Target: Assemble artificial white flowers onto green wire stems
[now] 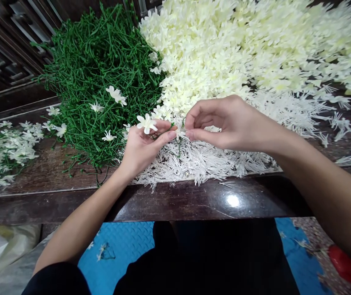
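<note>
My left hand (138,149) is closed in a pinch on a thin green artificial flower stem, and a white artificial flower (147,123) on it rests over the fingers. My right hand (235,123) meets it from the right, thumb and index finger pinched at a small white flower piece (180,134) by the stem's end. How far that piece sits on the stem is hard to make out. Under both hands spreads a heap of white stamen pieces (200,162). Just left of my left hand lies a pile of green stems (101,69) with a few white flowers on it.
A large heap of cream petals (212,49) fills the back right. Flowers with stems (6,151) lie at far left. All rest on a dark wooden bench (175,200) with a raised front edge. Below are a blue mat (123,237) and a red object (347,266).
</note>
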Motion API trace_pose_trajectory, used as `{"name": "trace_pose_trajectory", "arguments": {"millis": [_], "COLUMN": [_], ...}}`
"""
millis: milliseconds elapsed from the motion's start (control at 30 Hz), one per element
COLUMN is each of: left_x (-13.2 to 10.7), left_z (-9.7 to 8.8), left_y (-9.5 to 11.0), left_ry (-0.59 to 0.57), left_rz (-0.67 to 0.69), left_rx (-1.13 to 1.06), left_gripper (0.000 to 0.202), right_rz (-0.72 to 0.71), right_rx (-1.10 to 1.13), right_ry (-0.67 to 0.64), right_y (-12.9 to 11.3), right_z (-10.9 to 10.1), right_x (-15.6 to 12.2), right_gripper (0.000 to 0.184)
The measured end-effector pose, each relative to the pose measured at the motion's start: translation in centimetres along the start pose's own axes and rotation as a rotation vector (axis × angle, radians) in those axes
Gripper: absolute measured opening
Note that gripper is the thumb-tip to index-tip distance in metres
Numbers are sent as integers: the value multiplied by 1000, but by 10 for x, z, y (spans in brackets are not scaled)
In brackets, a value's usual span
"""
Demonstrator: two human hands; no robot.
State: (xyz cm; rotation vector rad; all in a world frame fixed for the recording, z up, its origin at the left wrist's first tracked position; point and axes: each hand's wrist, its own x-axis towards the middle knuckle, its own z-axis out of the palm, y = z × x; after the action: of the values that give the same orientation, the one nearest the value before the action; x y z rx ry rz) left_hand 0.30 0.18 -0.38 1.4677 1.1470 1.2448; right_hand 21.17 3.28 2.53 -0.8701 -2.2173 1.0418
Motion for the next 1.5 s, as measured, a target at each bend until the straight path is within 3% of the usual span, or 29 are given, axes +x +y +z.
{"name": "trace_pose_trajectory", "arguments": {"millis": [267, 433, 633, 800, 1000, 1200, 1500], "left_x": [0, 0, 1, 1, -1, 1, 2], "left_z": [-2, -4, -5, -5, -5, -5, -8], "left_y": [-1, 5, 4, 2, 0, 1, -10], "left_ry": [-22, -105, -78, -99, -83, -45, -46], "left_rz": [38, 53, 139, 142, 128, 127, -39], "left_rx": [110, 197, 222, 208, 230, 164, 13], "left_gripper": [14, 10, 10, 10, 12, 14, 25], "right_rz": [35, 64, 66, 28, 27, -34, -251], "right_rx": [43, 84, 176, 226, 281, 265, 44], "right_ry": [71, 130, 161, 272, 282, 285, 419], "right_y": [-4, -5, -5, -4, -7, -5, -2], "right_z": [5, 8, 13, 17, 15, 14, 20], "right_x": [-1, -1, -1, -1, 0, 1, -2], "right_gripper": [7, 6, 9, 16, 16, 17, 16]}}
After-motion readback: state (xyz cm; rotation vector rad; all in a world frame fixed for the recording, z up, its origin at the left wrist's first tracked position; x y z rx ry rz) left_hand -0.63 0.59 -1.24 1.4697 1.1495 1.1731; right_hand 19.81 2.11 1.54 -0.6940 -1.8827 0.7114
